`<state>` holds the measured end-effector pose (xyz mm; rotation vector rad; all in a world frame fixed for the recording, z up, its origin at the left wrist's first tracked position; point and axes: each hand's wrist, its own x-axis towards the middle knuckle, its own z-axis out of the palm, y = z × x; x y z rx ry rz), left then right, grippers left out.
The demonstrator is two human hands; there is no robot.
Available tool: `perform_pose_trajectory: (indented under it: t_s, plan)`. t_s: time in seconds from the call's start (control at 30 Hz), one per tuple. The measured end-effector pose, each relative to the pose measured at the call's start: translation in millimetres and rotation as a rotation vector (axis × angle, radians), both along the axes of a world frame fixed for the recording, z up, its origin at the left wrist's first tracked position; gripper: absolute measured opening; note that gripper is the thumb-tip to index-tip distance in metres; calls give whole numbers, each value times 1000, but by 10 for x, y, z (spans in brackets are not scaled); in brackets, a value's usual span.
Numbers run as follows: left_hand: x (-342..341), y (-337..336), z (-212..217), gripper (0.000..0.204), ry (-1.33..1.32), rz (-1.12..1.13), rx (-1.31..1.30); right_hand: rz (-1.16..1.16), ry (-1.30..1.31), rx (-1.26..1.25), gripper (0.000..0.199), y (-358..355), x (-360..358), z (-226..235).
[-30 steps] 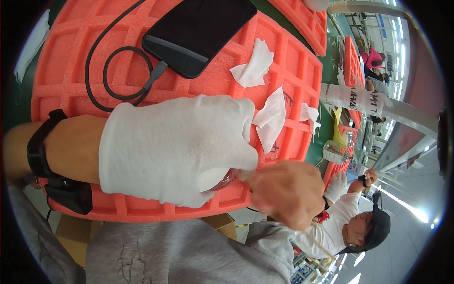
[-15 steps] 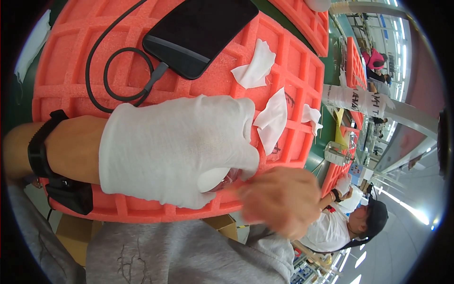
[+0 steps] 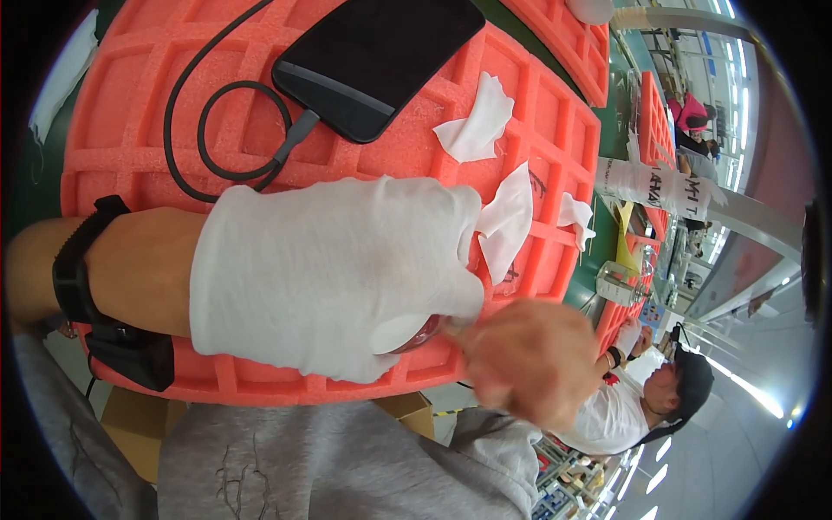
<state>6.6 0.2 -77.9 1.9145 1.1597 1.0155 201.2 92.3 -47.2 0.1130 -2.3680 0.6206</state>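
My left hand (image 3: 334, 269), in a white cloth glove, lies over the red foam tray (image 3: 108, 139) and is closed round a round-edged white thing (image 3: 401, 334) with a clear reddish rim. The glove covers most of that thing, so its kind is hidden. Beside it, my bare right hand (image 3: 533, 364) is smeared by motion, its fingertips close to the reddish rim. Whether it holds anything is not visible. Crumpled white cloth pieces lie on the tray: one (image 3: 479, 121) farther off, one (image 3: 509, 224) next to the glove, and a smaller one (image 3: 577, 217).
A black phone-like device (image 3: 377, 65) with a black cable (image 3: 173, 121) plugged in lies on the tray's far side. A taped metal post (image 3: 659, 184) and a clear glass container (image 3: 617, 283) stand at right. Beyond sits a co-worker in a white shirt (image 3: 607, 420). A cardboard box (image 3: 139, 429) is below.
My right hand has shifted a little to the right. The left hand keeps its hold on the white thing, showing slightly more of the reddish rim. The whole view has shifted slightly.
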Motion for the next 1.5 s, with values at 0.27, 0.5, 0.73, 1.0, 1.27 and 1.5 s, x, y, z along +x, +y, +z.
perform_pose_trajectory:
  t_s: [0.27, 0.5, 0.73, 1.0, 1.27, 1.5]
  plan:
    - [-28, -2, -17, 30, -16, -31, -7, 183, -46, 61, 23, -21, -112, -6]
    - [-73, -10, 93, 33, -33, -28, -54, -139, 35, -401, 25, 501, 170, 155]
    - [-65, 15, 202, 38, 38, -69, -161, -526, -319, -427, 18, 475, 388, 296]
    - [-77, -4, 265, 40, 66, -60, -200, -527, -450, -433, 13, 325, 393, 261]
    - [-68, -15, 155, 45, -64, -72, -85, -634, -450, -48, 11, 418, 296, 125]
    - [-46, -166, 522, 54, -373, 234, -118, -459, -457, -379, 11, -50, 182, 729]
